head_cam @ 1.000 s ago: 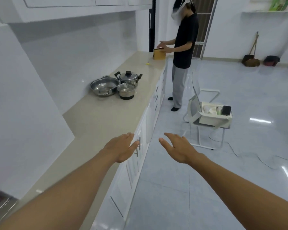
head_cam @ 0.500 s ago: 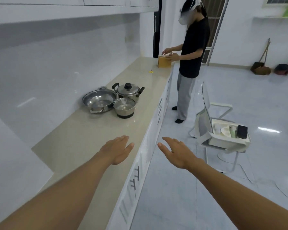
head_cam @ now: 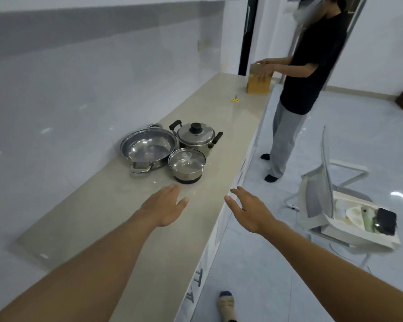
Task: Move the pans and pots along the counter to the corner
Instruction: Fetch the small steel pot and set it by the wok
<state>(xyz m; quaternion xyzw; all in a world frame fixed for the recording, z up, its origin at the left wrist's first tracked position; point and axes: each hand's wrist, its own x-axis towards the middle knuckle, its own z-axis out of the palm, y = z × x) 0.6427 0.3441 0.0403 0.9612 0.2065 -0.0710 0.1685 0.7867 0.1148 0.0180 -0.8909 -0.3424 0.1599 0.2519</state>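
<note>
Pans and pots are clustered together on the beige tabletop (head_cam: 79, 219), at 12 o'clock from both hands and not yet touched. A wide open steel pan (head_cam: 148, 148) sits at 10 o'clock of the group, a lidded steel pot (head_cam: 196, 138) with a black knob and black side handles at 1 o'clock, and a small glass-lidded pot (head_cam: 187, 165) nearest, at 6 o'clock; whether they touch one another cannot be told.

The left hand (head_cam: 163, 209) is held open and empty above the tabletop, its fingertips just short of the small pot. The right hand (head_cam: 249, 211) is likewise spread and empty, out past the tabletop's edge at 3 o'clock of the left.

All three are judged to be rigid, polished and slippery, and light enough if empty (only the open pan's inside can be checked). The glass lid is judged fragile and loose, so it should be steadied when the pot is slid. The wide pan is best taken by its two looped handles, the lidded pot by its black side grips. Sliding, not lifting, would keep the lids seated.

Another person (head_cam: 310, 66) is occupied with a wooden block (head_cam: 258, 83) at the far end.
</note>
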